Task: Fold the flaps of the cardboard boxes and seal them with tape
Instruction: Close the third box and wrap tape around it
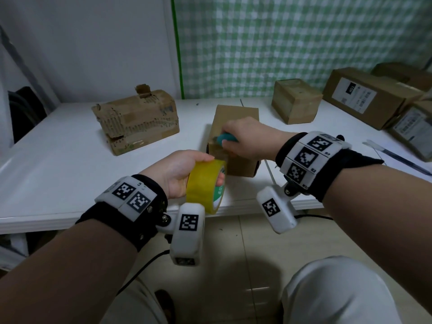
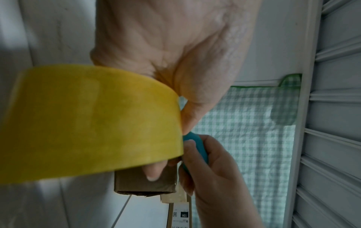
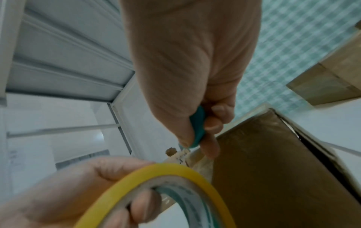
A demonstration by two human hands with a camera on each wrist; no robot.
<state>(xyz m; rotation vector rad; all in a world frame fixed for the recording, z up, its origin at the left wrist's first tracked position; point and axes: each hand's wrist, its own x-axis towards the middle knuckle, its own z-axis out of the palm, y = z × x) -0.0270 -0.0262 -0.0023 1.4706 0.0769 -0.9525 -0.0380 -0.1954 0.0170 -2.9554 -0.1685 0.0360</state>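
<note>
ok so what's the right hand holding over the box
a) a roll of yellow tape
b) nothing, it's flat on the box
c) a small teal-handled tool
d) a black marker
c: the right hand grips a small teal-handled tool at the near edge of the cardboard box, while the yellow tape roll is in the left hand.

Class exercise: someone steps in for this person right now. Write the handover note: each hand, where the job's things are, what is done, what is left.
Left hand: holds the yellow tape roll, fingers through its core, at the table's near edge.
Right hand: grips a teal-handled cutter at the near end of the centre box.
Done: centre box's flaps closed, tape stretched from roll to box.
Left: cut the tape, press it down. The torn box on the left looks unsealed; the boxes on the right look closed.
</note>
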